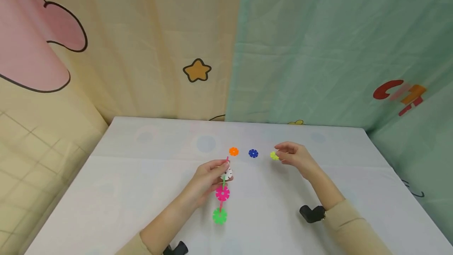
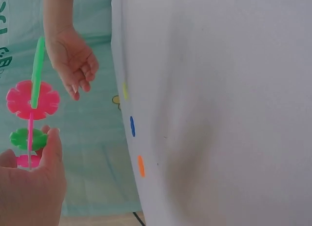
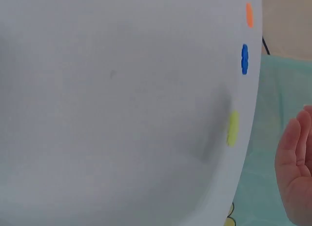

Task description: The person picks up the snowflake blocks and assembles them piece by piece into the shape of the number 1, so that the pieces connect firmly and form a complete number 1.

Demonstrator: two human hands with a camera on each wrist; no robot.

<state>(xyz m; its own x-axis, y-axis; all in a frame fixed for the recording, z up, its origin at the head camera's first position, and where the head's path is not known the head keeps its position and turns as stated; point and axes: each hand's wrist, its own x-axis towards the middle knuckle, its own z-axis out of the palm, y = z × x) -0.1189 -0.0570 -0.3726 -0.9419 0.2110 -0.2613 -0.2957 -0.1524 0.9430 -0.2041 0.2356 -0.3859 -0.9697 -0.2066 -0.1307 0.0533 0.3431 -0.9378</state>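
My left hand point(image 1: 205, 178) pinches a chain of interlocking flower-shaped plastic discs near its upper end. A white disc point(image 1: 227, 174) shows beside its fingers; a pink disc point(image 1: 222, 193) and a green disc point(image 1: 220, 216) hang lower, linked by edge-on discs. The left wrist view shows the chain's pink disc point(image 2: 19, 98) above the thumb; the fingers partly cover the far discs. My right hand point(image 1: 296, 158), fingers loosely bent and holding nothing, hovers by a yellow disc point(image 1: 273, 155). In the right wrist view a gap separates that hand point(image 3: 295, 172) from the yellow disc point(image 3: 233, 128).
A blue disc point(image 1: 253, 153) and an orange disc point(image 1: 233, 151) lie flat in a row with the yellow one, toward the back of the white-covered table point(image 1: 141, 192). Printed curtains point(image 1: 301, 50) hang behind the table's far edge.
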